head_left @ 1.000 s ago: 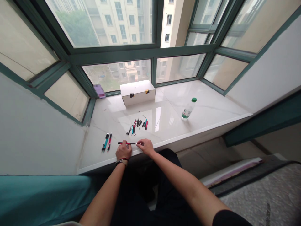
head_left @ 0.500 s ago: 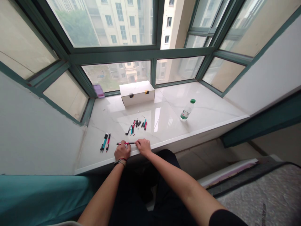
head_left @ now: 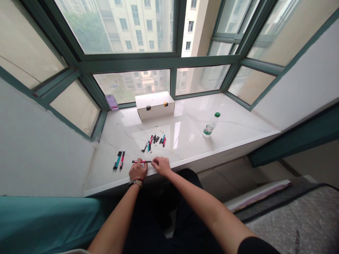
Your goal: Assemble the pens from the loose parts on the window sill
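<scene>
Both my hands hold one red and black pen (head_left: 139,161) level above the front of the white marble sill (head_left: 185,141). My left hand (head_left: 137,171) is closed round the pen's middle, a watch and red band on its wrist. My right hand (head_left: 162,165) pinches the pen's right end with closed fingers. Three assembled pens (head_left: 119,159) lie side by side to the left of my hands. A loose heap of pen parts (head_left: 155,140) in red, teal and black lies just beyond my hands.
A white cardboard box (head_left: 155,104) stands at the back of the sill by the window. A clear water bottle with a green cap (head_left: 211,125) stands to the right. A small purple object (head_left: 111,102) sits at the back left corner. Teal fabric (head_left: 39,218) lies lower left.
My hands and the pen have stayed almost in place; my right hand has shifted slightly towards the pen's end. The view has tilted a little.
</scene>
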